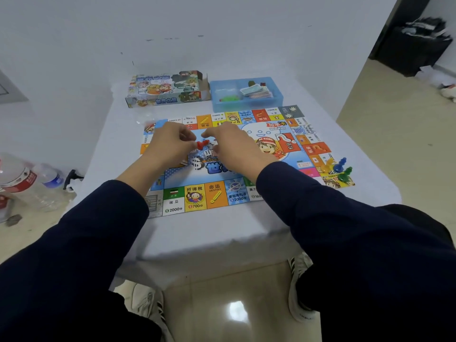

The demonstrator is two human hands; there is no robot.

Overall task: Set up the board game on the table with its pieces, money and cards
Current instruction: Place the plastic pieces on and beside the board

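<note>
The colourful game board lies flat on the white table. Above its centre, my left hand and my right hand meet, fingers curled, pinching small red pieces between them. A white die sits on the board just below the hands. Yellow, blue and green pawns stand on the board's near right corner. The blue plastic tray behind the board holds a stack of cards and paper money and some green bits.
The open game box lies at the table's back left, beside the tray. Plastic bottles lie on the floor at the left. A dark doorway with a black bin is at the far right. My shoes show below the table edge.
</note>
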